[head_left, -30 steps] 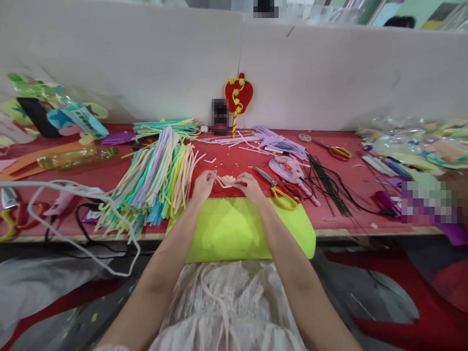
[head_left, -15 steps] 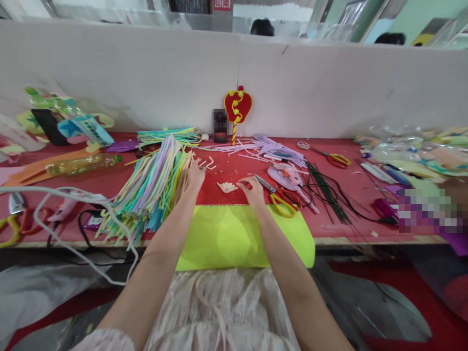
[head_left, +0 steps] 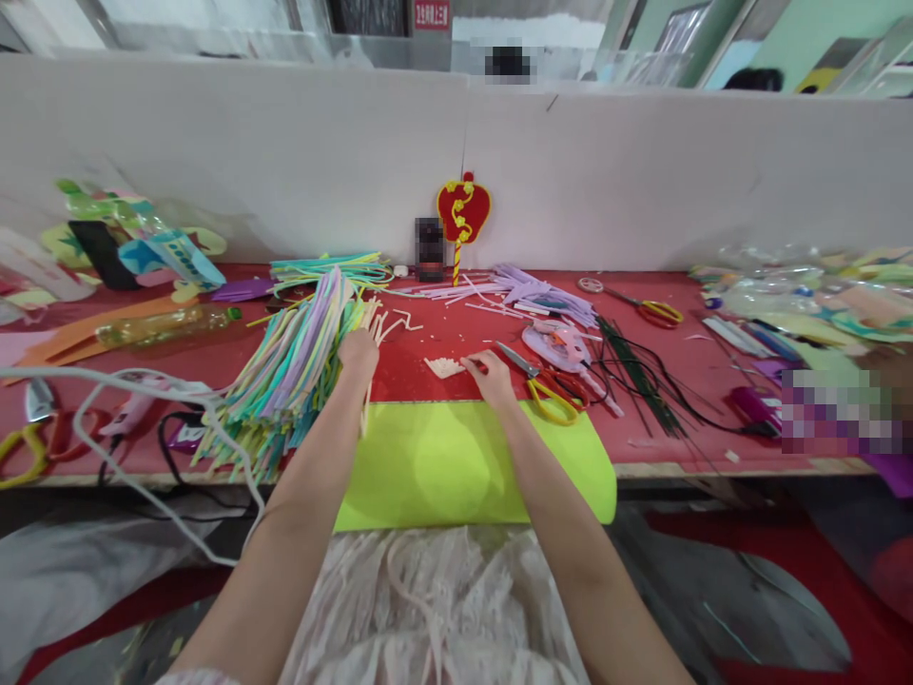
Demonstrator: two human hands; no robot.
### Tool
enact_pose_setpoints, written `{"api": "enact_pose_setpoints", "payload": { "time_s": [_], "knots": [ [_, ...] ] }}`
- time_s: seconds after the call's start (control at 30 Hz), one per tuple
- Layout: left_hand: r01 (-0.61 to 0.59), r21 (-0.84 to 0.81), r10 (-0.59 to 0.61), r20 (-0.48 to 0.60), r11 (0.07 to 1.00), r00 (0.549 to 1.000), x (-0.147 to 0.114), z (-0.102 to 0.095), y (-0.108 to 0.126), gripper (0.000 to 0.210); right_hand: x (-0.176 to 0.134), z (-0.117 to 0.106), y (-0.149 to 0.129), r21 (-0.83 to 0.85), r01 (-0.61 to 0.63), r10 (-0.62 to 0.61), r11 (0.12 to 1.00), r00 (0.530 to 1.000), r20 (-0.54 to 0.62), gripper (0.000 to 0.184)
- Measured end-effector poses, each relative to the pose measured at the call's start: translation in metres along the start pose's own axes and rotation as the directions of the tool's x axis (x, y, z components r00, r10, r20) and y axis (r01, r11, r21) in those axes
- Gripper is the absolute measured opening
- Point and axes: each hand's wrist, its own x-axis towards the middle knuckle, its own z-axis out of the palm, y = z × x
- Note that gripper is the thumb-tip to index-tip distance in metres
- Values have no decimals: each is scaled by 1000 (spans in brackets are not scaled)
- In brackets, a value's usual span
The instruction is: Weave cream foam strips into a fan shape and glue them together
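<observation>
My left hand (head_left: 358, 354) is curled into the right side of a big bundle of pastel pipe cleaners (head_left: 306, 352), its fingertips largely hidden among the stems. Loose cream pipe cleaners (head_left: 372, 319) stick out beside that hand, some bent at their ends. A small fan-shaped piece of cream pipe cleaners (head_left: 443, 367) lies on the red tabletop. At its right end, my right hand (head_left: 489, 373) has thumb and finger brought together in a pinch. Under both forearms is a bright yellow-green sheet (head_left: 442, 466) at the table's front edge.
Scissors with yellow handles (head_left: 553, 400) and a pink glue gun (head_left: 563, 342) lie right of my right hand. Dark green stems (head_left: 638, 381) and a black cord are farther right. A red heart-shaped ornament (head_left: 463, 211) stands at the back. A white looped frame (head_left: 235, 447) overhangs the left front.
My left hand has moved left and toward me, from the bent cream stems into the bundle's side. Cream stems there have shifted. My right hand stays at the small cream piece.
</observation>
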Motion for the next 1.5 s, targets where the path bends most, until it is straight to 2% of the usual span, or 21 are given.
{"api": "enact_pose_setpoints", "payload": {
  "time_s": [0.1, 0.23, 0.33, 0.47, 0.53, 0.6, 0.67, 0.7, 0.77, 0.83, 0.9, 0.97, 1.07, 1.17, 1.23, 1.27, 1.37, 1.5],
  "knots": [
    [89, 140, -79, -77, 986, 994, -2, -1, -1, 17, 0, 1, -1, 16, -22, 22, 1000, 1000, 0, 34],
    [103, 234, -76, -122, 967, 990, -4, -8, 3, 25, 0, 1, -2, 36, -51, 51, 998, 999, -12, 34],
    [52, 276, -11, -145, 960, 989, -7, -18, 13, 33, 0, 0, -2, 62, -89, 92, 994, 995, -42, 34],
    [-99, 302, 153, -160, 948, 975, -20, -25, 39, 30, 2, -2, -7, 128, -171, 179, 977, 982, -53, 41],
    [-241, 255, 268, -80, 936, 960, -35, -20, 55, 25, 3, -5, -14, 287, -256, 262, 923, 965, 20, 45],
    [-339, 214, 345, 8, 916, 939, -55, -8, 71, 16, 2, -8, -23, 497, -367, 330, 786, 930, 165, 48],
    [-435, 119, 419, 139, 892, 897, -78, 10, 83, 14, 0, -12, -31, 616, -459, 332, 640, 888, 317, 50],
    [-471, 73, 450, 195, 879, 871, -89, 20, 87, 12, -1, -13, -33, 641, -487, 322, 593, 874, 365, 51],
    [-518, -24, 497, 322, 855, 806, -109, 38, 92, 12, -2, -14, -35, 670, -495, 310, 554, 869, 385, 48],
    [-560, -94, 545, 406, 824, 734, -119, 50, 91, 12, -1, -14, -31, 699, -457, 328, 550, 888, 322, 44],
    [-552, -127, 548, 427, 824, 719, -119, 54, 86, 18, 1, -14, -25, 731, -406, 371, 548, 902, 223, 39],
    [-535, -133, 541, 385, 834, 748, -110, 53, 76, 21, 5, -15, -17, 763, -355, 425, 541, 898, 116, 39],
    [-592, -130, 600, 307, 795, 738, -89, 47, 52, 23, 8, -17, -9, 800, -289, 510, 526, 860, -25, 40],
    [-542, -82, 549, 140, 836, 824, -72, 41, 27, 28, 9, -18, -4, 817, -262, 571, 513, 815, -97, 42],
    [-514, -68, 517, 45, 855, 855, -67, 40, 16, 31, 8, -18, -3, 817, -250, 579, 520, 806, -122, 42],
    [-520, -49, 522, 24, 853, 853, -66, 40, 12, 35, 8, -18, -2, 812, -242, 580, 531, 803, -139, 42],
    [-544, -7, 542, 96, 839, 835, -68, 44, 10, 41, 9, -18, -1, 794, -220, 594, 567, 777, -209, 41],
    [-510, 62, 482, 245, 858, 841, -75, 52, 11, 34, 9, -20, 2, 795, -191, 614, 575, 743, -266, 38]
  ]
}}
